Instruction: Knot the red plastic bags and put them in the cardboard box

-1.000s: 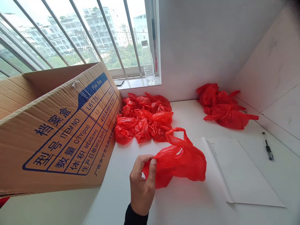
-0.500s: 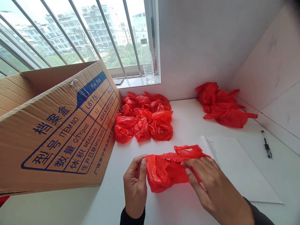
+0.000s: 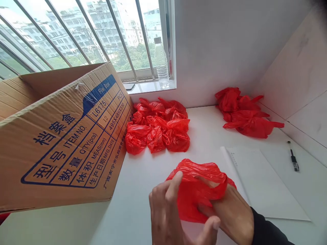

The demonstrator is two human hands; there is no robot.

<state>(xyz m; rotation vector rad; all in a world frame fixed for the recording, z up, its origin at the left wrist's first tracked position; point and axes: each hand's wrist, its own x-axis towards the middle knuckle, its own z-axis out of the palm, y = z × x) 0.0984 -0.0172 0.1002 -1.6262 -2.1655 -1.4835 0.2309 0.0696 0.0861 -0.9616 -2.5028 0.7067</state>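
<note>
Bag (image 3: 198,192) is held just above the surface (image 3: 138,194), low in the head view, bunched between both hands. Right hand (image 3: 233,212) is wrapped by the film. Its fingers are mostly hidden and seem closed into the plastic, which is why the bag stays gathered rather than flat. Left hand (image 3: 167,212) is spread wide, index tip on the bag's near edge and thumb under it, so the bundle is bracketed, not pinched.

Balled red bags (image 3: 158,127) are clustered against the box (image 3: 63,136), which lies tipped on its side. Looser bags (image 3: 246,115) are heaped apart by the wall, so the two lots seem kept separate. Paper (image 3: 263,183) and pen (image 3: 294,160) lie to the right. A bottle (image 3: 161,61) stands on the sill.
</note>
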